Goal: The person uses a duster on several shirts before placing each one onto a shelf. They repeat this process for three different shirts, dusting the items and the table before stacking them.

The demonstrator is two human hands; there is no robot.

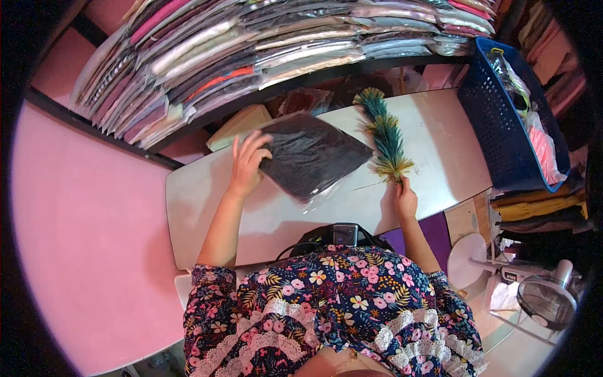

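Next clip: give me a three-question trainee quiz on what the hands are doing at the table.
1. True or false: the left hand rests on the dark packet.
2. What does the right hand hold? A) scissors B) feather duster C) basket
3. Fill in: the blue basket sits at the table's ____ end, the person's own side.

Key: 1 true; 2 B; 3 right.
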